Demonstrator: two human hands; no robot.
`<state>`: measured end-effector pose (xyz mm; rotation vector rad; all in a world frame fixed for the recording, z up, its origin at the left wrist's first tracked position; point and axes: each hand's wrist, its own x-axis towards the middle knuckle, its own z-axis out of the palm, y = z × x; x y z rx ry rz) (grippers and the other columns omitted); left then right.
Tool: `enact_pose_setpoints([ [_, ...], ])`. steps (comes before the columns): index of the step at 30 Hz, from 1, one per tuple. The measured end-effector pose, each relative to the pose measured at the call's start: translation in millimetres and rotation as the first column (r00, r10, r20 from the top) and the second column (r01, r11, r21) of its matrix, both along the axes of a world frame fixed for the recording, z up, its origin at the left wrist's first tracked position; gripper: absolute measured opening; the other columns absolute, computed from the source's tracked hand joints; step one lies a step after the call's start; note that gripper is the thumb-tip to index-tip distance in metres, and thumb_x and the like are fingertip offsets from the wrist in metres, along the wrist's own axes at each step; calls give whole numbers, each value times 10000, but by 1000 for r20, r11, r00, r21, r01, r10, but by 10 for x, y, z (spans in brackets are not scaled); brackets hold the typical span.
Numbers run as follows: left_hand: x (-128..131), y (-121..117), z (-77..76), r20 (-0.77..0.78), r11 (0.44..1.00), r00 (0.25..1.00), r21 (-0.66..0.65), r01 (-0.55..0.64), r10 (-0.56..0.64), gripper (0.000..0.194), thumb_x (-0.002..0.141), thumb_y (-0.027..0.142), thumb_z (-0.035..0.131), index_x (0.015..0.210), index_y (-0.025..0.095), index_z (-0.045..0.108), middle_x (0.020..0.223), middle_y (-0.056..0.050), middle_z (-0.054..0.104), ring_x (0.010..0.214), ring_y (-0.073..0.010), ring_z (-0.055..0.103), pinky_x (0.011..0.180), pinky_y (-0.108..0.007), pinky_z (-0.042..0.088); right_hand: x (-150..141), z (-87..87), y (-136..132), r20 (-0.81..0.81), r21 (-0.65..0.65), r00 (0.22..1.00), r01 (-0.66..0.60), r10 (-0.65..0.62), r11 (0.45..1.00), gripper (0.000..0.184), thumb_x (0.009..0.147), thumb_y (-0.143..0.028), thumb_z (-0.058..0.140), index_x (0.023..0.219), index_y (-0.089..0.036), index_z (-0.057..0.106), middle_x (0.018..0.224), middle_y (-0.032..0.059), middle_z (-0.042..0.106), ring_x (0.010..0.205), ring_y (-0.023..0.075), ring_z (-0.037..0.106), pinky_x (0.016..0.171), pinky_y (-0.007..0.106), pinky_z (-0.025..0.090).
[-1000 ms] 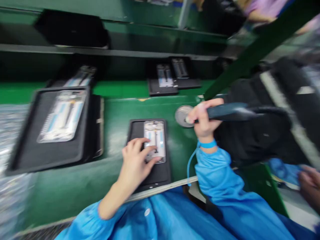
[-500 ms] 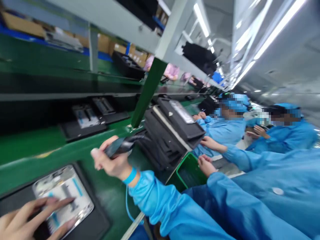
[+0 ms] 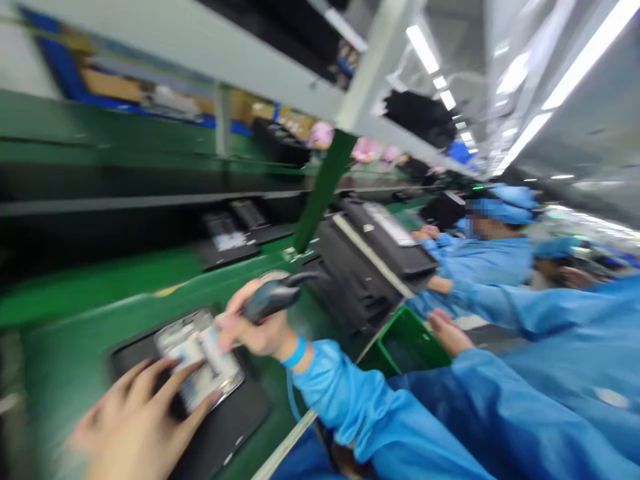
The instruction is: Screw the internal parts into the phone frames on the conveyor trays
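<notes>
Left hand [image 3: 145,407]: half open, fingers spread and bent, fingertips on or just over the thin rectangular silvery-white panel with a dark lengthwise strip [image 3: 193,343]. Not wrapped round anything; can't tell if it presses. Panel lies ahead and to the right of the left palm, flat on the shallow black rectangular tray [image 3: 250,410], which runs under that hand's fingers on the dark green bench top [image 3: 75,347].

Right hand [image 3: 260,327]: closed round the dark, tapered handheld tool with a black cord [image 3: 270,300]. Its fingertips sit at the panel's far right side; contact not clear, tool's working end hidden by the fingers. Blue band [image 3: 295,353] on that wrist. Round metallic dish [image 3: 274,275] just beyond the right hand, partly covered by it and the tool.

Handling, my guess: panel light, fairly stiff but thin, so it may flex if lifted by one corner. Face looks smooth, probably a bit slippery. Strip and small fittings look fragile; keep fingertips off them. Best hold: both long edges, thumb on the side nearest the left palm's thumb, fingers opposite. Tray looks light too, likely matt and grippier; take it by its rim. Tool probably firm, with some cord drag; hold round the thick body.

Right of the right hand: piled black trays [image 3: 345,287], then green plastic bin [image 3: 415,340]. Blurry.
</notes>
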<state>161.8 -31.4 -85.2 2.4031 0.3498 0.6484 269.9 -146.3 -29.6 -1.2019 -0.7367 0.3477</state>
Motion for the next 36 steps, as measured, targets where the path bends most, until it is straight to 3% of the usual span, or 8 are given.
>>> enact_pose_setpoints([
  [3,-757,239,-10,-277,995,960,97,-10,37,321,1088,375,741,1331,348,950,1568,-148,808,1537,-473,681,1300,-776,494,-308,-234,38,-49,124,996,-65,72,990,708,957,-856,931,973,-322,466,515,-153,490,335,126,428,366,249,418],
  [5,-881,243,63,-416,996,909,87,13,25,391,1033,311,846,1407,386,934,1650,-129,776,1621,-452,625,1341,-731,458,-396,-313,-42,-88,193,988,-110,129,975,639,1028,-736,928,998,-325,439,556,-165,486,334,106,382,364,229,404],
  [9,-758,184,132,-497,1000,868,4,-9,9,489,955,273,974,1430,377,928,1716,-125,724,1684,-453,557,1385,-710,402,-493,-373,-194,-91,267,975,-173,203,948,454,1126,-536,893,1061,-324,497,624,-151,554,363,92,414,415,213,464],
  [16,-818,136,133,-458,997,887,-80,20,-54,560,931,294,1034,1468,381,900,1688,-112,711,1679,-444,519,1400,-713,370,-577,-406,-238,-42,255,975,-202,220,946,295,1168,-451,851,1128,-327,586,663,-121,595,387,98,430,448,228,489],
  [23,-818,122,126,-457,995,887,-92,26,-65,545,942,307,1035,1464,374,892,1700,-115,691,1685,-448,501,1404,-722,358,-570,-449,-295,-27,181,977,-203,212,962,309,1155,-486,858,1125,-328,595,651,-128,586,381,103,418,435,239,476],
  [28,-825,106,119,-457,996,887,-91,27,-66,495,983,292,979,1465,361,887,1696,-112,697,1680,-436,506,1410,-716,346,-563,-501,-333,-17,-28,984,-175,175,984,461,1046,-517,982,1065,-306,572,739,-90,604,547,135,585,566,297,586],
  [32,-811,113,141,-460,996,886,-81,26,-60,412,1034,267,911,1438,347,893,1704,-111,700,1673,-417,524,1413,-708,353,-581,-488,-291,48,-103,987,-147,152,984,434,1057,-545,958,1036,-303,598,792,-50,631,678,168,672,623,314,625],
  [36,-973,-15,191,-486,996,869,-62,70,-92,529,1105,343,855,1629,314,790,1829,-164,621,1778,-454,463,1458,-776,331,-605,-472,-284,70,-92,987,-137,144,986,388,1068,-505,941,1036,-297,615,801,-47,640,686,163,666,637,313,644],
])
